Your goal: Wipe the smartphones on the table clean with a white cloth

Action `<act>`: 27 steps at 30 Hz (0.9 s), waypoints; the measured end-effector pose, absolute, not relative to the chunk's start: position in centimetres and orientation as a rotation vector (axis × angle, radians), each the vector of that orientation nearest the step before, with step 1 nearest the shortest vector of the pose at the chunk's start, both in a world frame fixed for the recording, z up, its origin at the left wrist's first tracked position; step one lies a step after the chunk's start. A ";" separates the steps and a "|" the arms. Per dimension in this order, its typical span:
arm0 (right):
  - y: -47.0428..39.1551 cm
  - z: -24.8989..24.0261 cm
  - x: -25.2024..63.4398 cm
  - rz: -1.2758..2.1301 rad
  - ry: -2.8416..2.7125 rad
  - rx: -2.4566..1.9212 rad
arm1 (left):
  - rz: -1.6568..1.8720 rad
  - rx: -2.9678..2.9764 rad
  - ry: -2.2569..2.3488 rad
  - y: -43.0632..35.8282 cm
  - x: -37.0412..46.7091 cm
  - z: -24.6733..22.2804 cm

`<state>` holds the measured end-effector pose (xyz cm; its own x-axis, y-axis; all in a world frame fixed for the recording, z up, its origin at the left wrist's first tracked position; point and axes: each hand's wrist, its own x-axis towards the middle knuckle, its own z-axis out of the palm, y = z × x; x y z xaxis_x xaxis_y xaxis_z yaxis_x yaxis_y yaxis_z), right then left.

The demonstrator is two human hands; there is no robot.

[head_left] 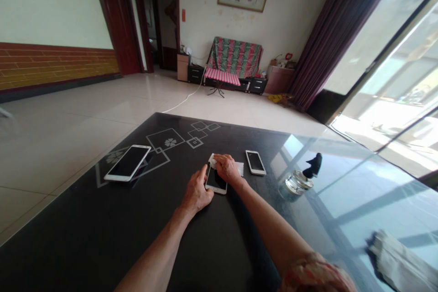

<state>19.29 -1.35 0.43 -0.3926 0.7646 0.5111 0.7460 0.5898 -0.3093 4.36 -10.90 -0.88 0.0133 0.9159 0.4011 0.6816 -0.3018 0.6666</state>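
A white-framed smartphone (216,183) with a dark screen lies flat on the black table in front of me. My left hand (197,191) grips its left side, with the thumb at the near edge and the fingers along the side. Over the upper part of the screen, my right hand (227,169) presses a white tissue (241,169), whose edges stick out past the fingers on both sides. The right fingers hide the phone's top end. Just to the right lies a smaller white phone (255,163), and a large white phone or tablet (127,163) is at the left.
A clear glass bottle (299,183) with a black top stands on the glossy tabletop (143,219) at the right. Some grey cloth (400,255) lies near the right corner. Beyond the table are a small striped folding table (222,76) and a patterned cover (235,57).
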 end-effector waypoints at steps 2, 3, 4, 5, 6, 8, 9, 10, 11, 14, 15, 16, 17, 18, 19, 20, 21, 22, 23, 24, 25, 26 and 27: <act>-0.6 0.1 19.4 0.014 -2.169 -1.219 | 1.160 2.022 1.660 -11.0 4.5 -0.8; -0.3 0.0 19.4 0.007 -2.155 -1.231 | 1.163 2.039 1.673 -11.0 4.5 -0.8; -0.3 -0.1 19.6 0.003 -2.144 -1.237 | 1.171 2.064 1.689 -11.1 4.6 -0.8; -0.3 -0.2 19.7 0.002 -2.136 -1.238 | 1.182 2.089 1.706 -11.2 4.7 -0.8; -0.5 -0.3 19.9 0.001 -2.132 -1.236 | 1.193 2.110 1.722 -11.3 4.8 -0.8; -1.1 -0.4 20.3 -0.001 -2.122 -1.234 | 1.198 2.121 1.744 -11.4 4.8 -0.7; -1.6 -0.4 20.5 -0.001 -2.119 -1.233 | 1.191 2.116 1.748 -11.5 4.8 -0.6; -2.2 -0.4 20.7 0.001 -2.117 -1.231 | 1.184 2.104 1.751 -11.5 4.7 -0.6; -2.8 -0.3 20.8 0.005 -2.117 -1.228 | 1.179 2.093 1.752 -11.5 4.7 -0.5; -4.8 -0.2 21.2 0.022 -2.119 -1.210 | 1.173 2.074 1.745 -11.5 4.6 -0.6; -5.4 -0.2 21.3 0.028 -2.116 -1.205 | 1.176 2.070 1.745 -11.4 4.5 -0.6; -6.0 -0.2 21.4 0.032 -2.112 -1.199 | 1.178 2.069 1.744 -11.3 4.5 -0.7; -6.5 -0.3 21.5 0.035 -2.109 -1.192 | 1.178 2.068 1.747 -11.3 4.5 -0.8; -6.9 -0.4 21.5 0.040 -2.108 -1.182 | 1.176 2.067 1.751 -11.2 4.5 -0.8; -7.2 -0.5 21.6 0.045 -2.108 -1.171 | 1.171 2.067 1.755 -11.1 4.4 -0.8; -7.3 -0.6 21.6 0.050 -2.105 -1.163 | 1.160 2.072 1.753 -11.0 4.3 -0.8; -7.4 -0.6 21.6 0.056 -2.101 -1.157 | 1.143 2.085 1.740 -11.0 4.1 -0.8; -7.4 -0.6 21.6 0.062 -2.092 -1.154 | 1.123 2.106 1.716 -11.0 3.9 -0.7; -7.4 -0.7 21.6 0.067 -2.081 -1.154 | 1.102 2.138 1.680 -11.0 3.7 -0.6; -7.3 -0.7 21.6 0.072 -2.072 -1.152 | 1.083 2.175 1.638 -11.0 3.4 -0.5; -7.1 -0.7 21.5 0.076 -2.064 -1.152 | 1.068 2.214 1.596 -11.1 3.2 -0.4; -7.0 -0.7 21.5 0.078 -2.059 -1.149 | 1.057 2.247 1.561 -11.1 3.0 -0.3; -6.8 -0.8 21.5 0.080 -2.056 -1.147 | 1.052 2.271 1.539 -11.1 2.8 -0.3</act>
